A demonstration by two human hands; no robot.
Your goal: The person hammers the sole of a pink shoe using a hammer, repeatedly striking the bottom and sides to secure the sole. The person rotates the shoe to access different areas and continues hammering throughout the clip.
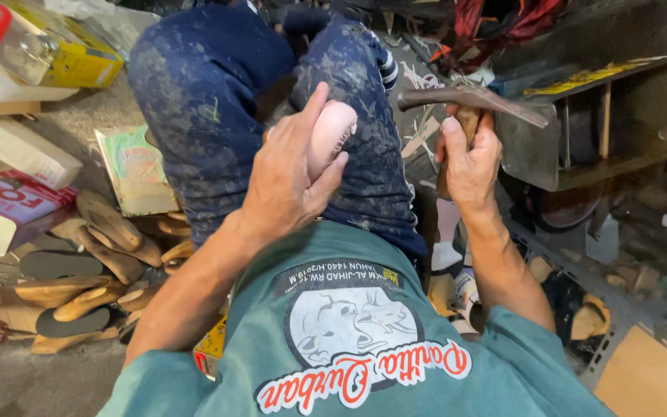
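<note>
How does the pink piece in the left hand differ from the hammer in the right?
The pink piece is rounded, pale and smooth, pressed against the knee; the hammer is dark metal with a wooden handle, raised clear of the lap. The left hand wraps over its piece; the right hand grips only the handle.

— Where does everything sit?

— The person's raised knees (272,85) fill the middle. The left hand (287,181) presses a rounded shoe piece (332,133) against the right knee. Just right of it, the right hand (468,158) holds a hammer (472,99), head above the fist.

— And on the floor?

— Left of the legs lies a heap of wooden soles (94,270), with a flat packet (134,170) behind it (tilted against the thigh, I think). Boxes (17,181) line the left edge, more toward the top-left corner. Right of the hammer stands a metal tray (627,123), a cardboard sheet (650,378) in the bottom-right corner.
</note>
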